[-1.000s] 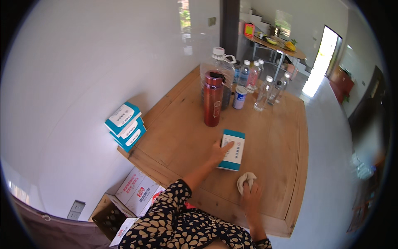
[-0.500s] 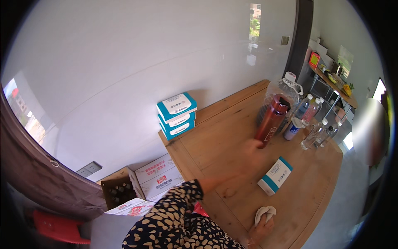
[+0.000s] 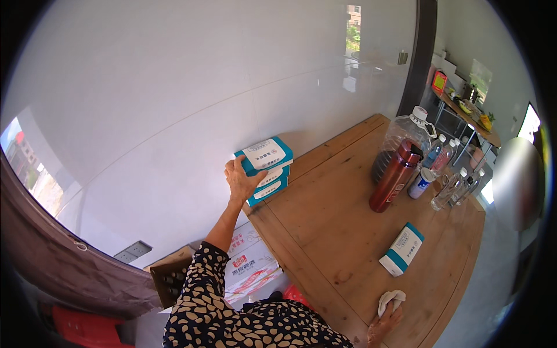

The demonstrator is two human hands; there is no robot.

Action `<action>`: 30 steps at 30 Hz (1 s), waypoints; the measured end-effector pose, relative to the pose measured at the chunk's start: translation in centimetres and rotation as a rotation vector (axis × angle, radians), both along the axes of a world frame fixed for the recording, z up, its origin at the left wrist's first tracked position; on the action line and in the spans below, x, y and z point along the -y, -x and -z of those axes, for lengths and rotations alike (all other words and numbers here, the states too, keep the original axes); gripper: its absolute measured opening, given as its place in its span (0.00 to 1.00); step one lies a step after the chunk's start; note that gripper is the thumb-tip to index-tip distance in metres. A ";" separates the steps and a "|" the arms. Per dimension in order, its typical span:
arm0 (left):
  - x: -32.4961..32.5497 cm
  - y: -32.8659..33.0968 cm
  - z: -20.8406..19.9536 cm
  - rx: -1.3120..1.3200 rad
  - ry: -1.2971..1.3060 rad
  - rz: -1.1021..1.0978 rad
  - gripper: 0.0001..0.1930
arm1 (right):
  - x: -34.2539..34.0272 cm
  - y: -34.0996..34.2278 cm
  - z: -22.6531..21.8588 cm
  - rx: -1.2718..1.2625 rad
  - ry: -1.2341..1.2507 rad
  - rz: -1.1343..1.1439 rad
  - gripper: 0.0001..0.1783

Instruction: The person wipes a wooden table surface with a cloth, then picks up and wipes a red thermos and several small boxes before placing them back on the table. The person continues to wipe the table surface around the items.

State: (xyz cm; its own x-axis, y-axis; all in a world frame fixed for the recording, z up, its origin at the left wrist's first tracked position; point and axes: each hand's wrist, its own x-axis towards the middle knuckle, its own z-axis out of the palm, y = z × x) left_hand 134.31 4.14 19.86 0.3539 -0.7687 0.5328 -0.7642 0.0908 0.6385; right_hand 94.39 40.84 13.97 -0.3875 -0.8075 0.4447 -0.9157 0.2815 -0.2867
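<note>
My left hand (image 3: 242, 178) is at the wall end of the wooden table, gripping the near left corner of the top tissue pack (image 3: 268, 153). Its thumb lies along the front and its fingers are at the left side. This teal-and-white pack rests on a stack of similar packs (image 3: 270, 189). Near the table's front right, my right hand (image 3: 387, 320) is closed on a crumpled white cloth (image 3: 391, 301) pressed on the tabletop. One more tissue pack (image 3: 402, 249) lies flat a little beyond the cloth.
A red thermos (image 3: 396, 177), a large clear jug (image 3: 400, 139), a small canister (image 3: 422, 182) and several plastic bottles (image 3: 449, 188) stand on the table's far right. Cartons (image 3: 249, 255) and a box of bottles (image 3: 169, 281) sit below the table's left edge.
My left hand has moved from beside the thermos, leftward across the table, to the top tissue pack. My right hand stays on the cloth. The view has shifted slightly.
</note>
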 end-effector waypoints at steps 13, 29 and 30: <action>1.1 3.6 -1.0 0.282 0.132 0.288 0.39 | -0.2 2.8 4.7 -0.100 -0.096 0.075 0.26; -19.9 14.6 9.3 -0.229 -0.089 0.872 0.49 | -0.1 3.3 7.6 0.382 0.285 0.148 0.27; -20.7 15.0 9.2 -0.243 -0.135 0.897 0.52 | 0.4 2.9 8.7 0.602 0.421 0.180 0.27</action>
State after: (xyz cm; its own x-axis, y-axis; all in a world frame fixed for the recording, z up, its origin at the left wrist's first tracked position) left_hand 119.31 24.83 10.68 -0.3108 -0.8583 0.4082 -0.2888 0.4945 0.8198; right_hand 91.49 40.48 5.32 -0.7708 -0.5178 0.3712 -0.5172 0.1683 -0.8392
